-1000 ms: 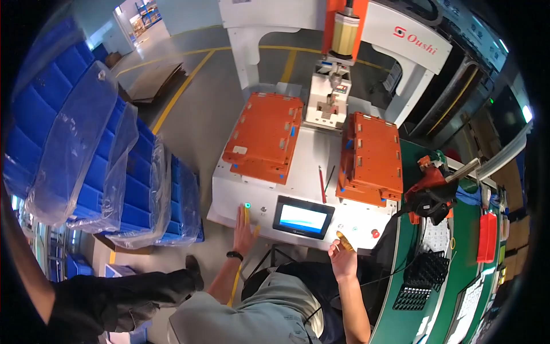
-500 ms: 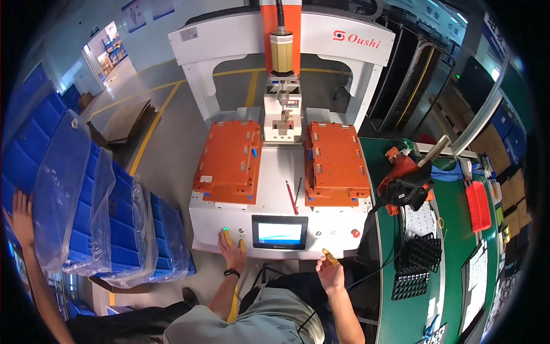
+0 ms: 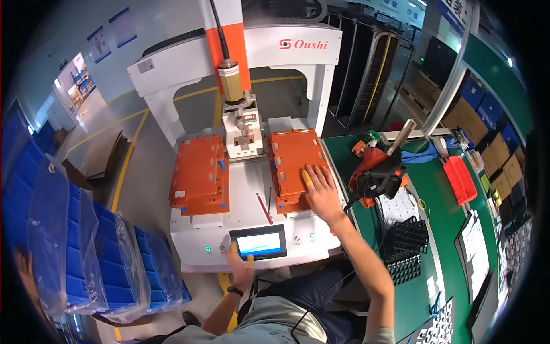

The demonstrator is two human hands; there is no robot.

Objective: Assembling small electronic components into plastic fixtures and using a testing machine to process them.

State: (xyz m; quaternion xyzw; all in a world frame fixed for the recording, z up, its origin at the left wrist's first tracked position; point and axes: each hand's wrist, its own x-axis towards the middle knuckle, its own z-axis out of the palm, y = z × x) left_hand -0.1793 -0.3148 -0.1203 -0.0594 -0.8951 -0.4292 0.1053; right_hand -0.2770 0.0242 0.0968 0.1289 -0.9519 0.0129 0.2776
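Note:
My right hand point(image 3: 324, 195) lies with outstretched fingers on the near right part of the right orange fixture point(image 3: 295, 155). It holds nothing, and a yellow finger cot shows on one finger. My left hand point(image 3: 240, 270) hovers at the lower left corner of the machine's small touch screen point(image 3: 258, 243), fingers apart, with yellow cots on some of them. A matching left orange fixture point(image 3: 199, 170) sits on the other side of the white machine bed point(image 3: 246, 209). Between the fixtures lies a red pen-like tool point(image 3: 264, 207). Behind them, the screwdriving head point(image 3: 232, 83) hangs from the gantry.
Blue bins wrapped in clear plastic point(image 3: 109, 235) stand on the left, with another person's blurred hand point(image 3: 26, 275) beside them. On the right, a green bench point(image 3: 444, 229) carries a red-and-black handheld tool point(image 3: 375, 178), black trays point(image 3: 405, 238) and a red bin point(image 3: 460, 180).
My right hand has moved from the machine's front edge up onto the right fixture. My left hand has left the green-lit button and shifted right toward the screen. The view has turned.

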